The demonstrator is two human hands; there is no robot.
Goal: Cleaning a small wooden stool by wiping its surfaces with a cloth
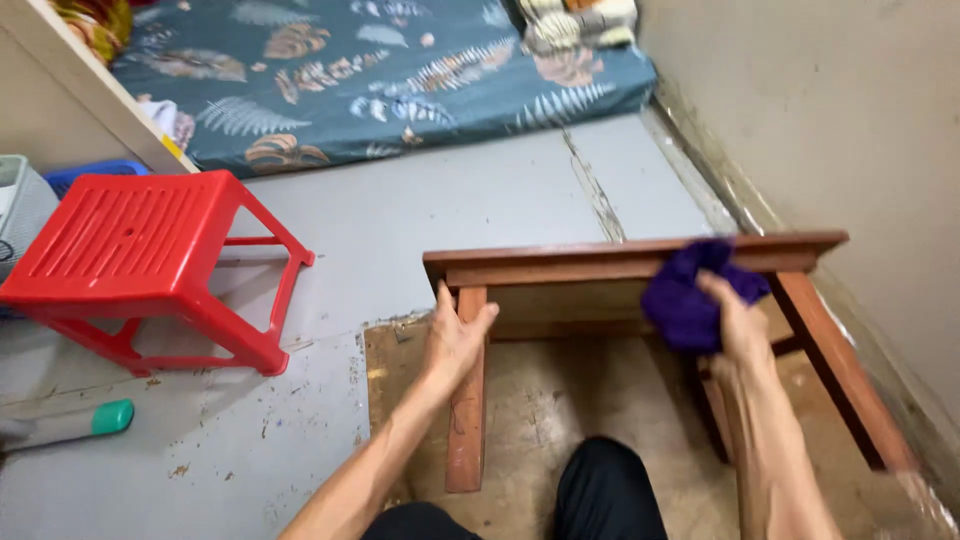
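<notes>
A small brown wooden table [560, 265] lies tipped on its side on the floor, its top facing away and its legs pointing toward me. My left hand [455, 335] grips the upper end of the left leg, just under the tabletop edge. My right hand [735, 325] is closed on a bunched purple cloth [690, 295] and presses it against the underside frame near the right end of the table. My knees in black trousers [600, 490] show at the bottom.
A red plastic stool [140, 260] stands to the left. A patterned blue mattress [380, 70] lies at the back. A beige wall [860, 130] runs along the right. A white bottle with a green cap [75, 425] lies at the lower left. The grey floor covering is torn beneath the table.
</notes>
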